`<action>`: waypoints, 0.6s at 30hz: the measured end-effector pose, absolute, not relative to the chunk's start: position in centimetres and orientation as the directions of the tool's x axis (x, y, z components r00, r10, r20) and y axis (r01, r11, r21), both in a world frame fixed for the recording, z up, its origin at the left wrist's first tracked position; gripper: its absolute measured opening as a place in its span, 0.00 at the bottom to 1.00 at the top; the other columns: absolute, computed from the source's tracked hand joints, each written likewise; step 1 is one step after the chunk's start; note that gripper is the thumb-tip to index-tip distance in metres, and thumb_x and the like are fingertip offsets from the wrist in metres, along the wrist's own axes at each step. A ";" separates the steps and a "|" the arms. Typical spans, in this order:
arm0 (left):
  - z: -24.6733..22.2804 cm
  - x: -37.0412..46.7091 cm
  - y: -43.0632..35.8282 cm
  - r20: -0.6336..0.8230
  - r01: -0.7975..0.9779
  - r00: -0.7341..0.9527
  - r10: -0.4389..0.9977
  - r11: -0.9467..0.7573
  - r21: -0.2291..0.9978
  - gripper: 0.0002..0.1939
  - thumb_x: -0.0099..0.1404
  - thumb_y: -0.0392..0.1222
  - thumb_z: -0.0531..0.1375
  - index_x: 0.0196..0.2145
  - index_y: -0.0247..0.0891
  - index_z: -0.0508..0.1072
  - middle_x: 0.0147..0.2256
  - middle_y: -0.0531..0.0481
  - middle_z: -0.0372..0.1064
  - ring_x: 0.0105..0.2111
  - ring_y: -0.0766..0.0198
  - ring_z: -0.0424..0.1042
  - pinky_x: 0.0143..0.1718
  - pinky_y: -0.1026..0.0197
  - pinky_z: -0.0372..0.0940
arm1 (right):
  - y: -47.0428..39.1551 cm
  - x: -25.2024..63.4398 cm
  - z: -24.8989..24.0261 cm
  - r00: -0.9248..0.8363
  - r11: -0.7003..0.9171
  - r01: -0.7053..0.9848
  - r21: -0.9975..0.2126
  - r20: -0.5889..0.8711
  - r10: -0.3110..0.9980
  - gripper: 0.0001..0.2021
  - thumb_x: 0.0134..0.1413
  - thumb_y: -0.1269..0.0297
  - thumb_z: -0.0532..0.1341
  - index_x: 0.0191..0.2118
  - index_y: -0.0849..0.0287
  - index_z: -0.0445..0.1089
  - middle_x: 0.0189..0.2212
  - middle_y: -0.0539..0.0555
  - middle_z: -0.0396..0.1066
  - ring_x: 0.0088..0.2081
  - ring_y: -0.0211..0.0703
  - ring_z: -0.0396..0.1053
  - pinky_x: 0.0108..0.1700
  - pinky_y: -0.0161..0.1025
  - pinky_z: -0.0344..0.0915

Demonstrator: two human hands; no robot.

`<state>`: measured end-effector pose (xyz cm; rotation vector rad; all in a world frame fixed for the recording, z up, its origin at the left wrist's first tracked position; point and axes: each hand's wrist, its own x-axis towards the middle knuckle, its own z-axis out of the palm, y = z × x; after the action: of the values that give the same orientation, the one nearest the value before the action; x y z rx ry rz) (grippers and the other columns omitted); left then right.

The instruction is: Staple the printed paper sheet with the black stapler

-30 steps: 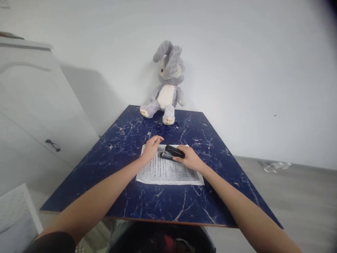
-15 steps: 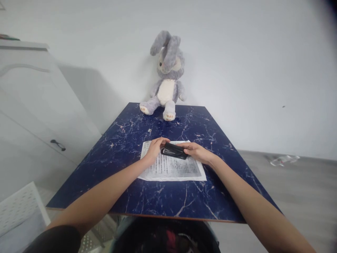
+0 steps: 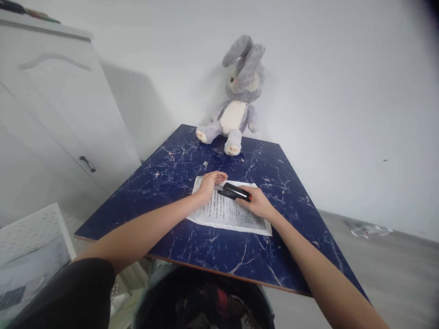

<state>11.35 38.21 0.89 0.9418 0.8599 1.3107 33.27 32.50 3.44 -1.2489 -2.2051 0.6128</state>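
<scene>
A black stapler (image 3: 234, 191) with a small orange-red part at its right end is held over a printed sheet of paper (image 3: 230, 214). My right hand (image 3: 257, 201) is closed round the stapler's right end. My left hand (image 3: 211, 185) rests at the paper's upper left corner, beside the stapler's left tip, fingers extended toward the right. Whether anything lies under the left palm is hidden. The sheet lies on a dark blue marbled table (image 3: 164, 169).
A grey plush rabbit (image 3: 235, 114) sits at the table's far edge against the wall. A white cabinet (image 3: 65, 105) stands at the left, above a white perforated basket (image 3: 30, 228). A transparent plastic item (image 3: 370, 230) lies on the floor at the right.
The stapler has been turned in my right hand, and my left fingers have come off its left end. The view has shifted and tilted a little.
</scene>
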 end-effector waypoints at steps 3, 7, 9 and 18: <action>1.0 11.3 38.5 -0.119 -0.545 0.147 0.982 0.181 0.819 0.12 0.68 0.39 0.57 0.33 0.34 0.79 0.37 0.40 0.80 0.38 0.59 0.79 0.52 0.53 0.70 | 32.1 33.3 3.1 -0.394 0.543 0.737 -0.403 0.396 0.829 0.24 0.62 0.70 0.56 0.63 0.58 0.72 0.61 0.59 0.74 0.60 0.56 0.73 0.63 0.54 0.68; 1.5 11.4 38.2 -0.223 -0.652 0.370 0.902 0.423 0.629 0.13 0.75 0.42 0.56 0.35 0.35 0.76 0.35 0.41 0.78 0.35 0.59 0.77 0.45 0.53 0.72 | 31.7 33.5 3.7 -0.497 0.567 0.822 -0.050 0.422 0.758 0.29 0.63 0.78 0.49 0.65 0.57 0.71 0.69 0.57 0.64 0.72 0.56 0.57 0.71 0.60 0.56; 1.6 11.5 37.9 -0.213 -0.648 0.405 0.889 0.443 0.620 0.12 0.76 0.40 0.56 0.36 0.35 0.76 0.35 0.41 0.78 0.36 0.59 0.77 0.45 0.54 0.72 | 31.5 33.5 4.1 -0.555 0.584 0.811 0.039 0.366 0.747 0.29 0.65 0.80 0.48 0.66 0.56 0.69 0.70 0.57 0.62 0.73 0.57 0.55 0.71 0.62 0.54; 2.0 10.6 38.0 -0.041 -0.464 0.056 0.998 0.062 0.884 0.02 0.72 0.32 0.59 0.41 0.32 0.73 0.34 0.42 0.78 0.34 0.60 0.80 0.49 0.50 0.74 | 31.9 33.2 4.7 -0.276 0.441 0.858 -0.263 0.487 0.829 0.20 0.63 0.70 0.56 0.57 0.57 0.76 0.59 0.59 0.75 0.62 0.57 0.70 0.64 0.55 0.63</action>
<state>10.57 38.00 2.03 0.8316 0.8421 1.3297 33.23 31.87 4.69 -1.4107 -2.1325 -0.0681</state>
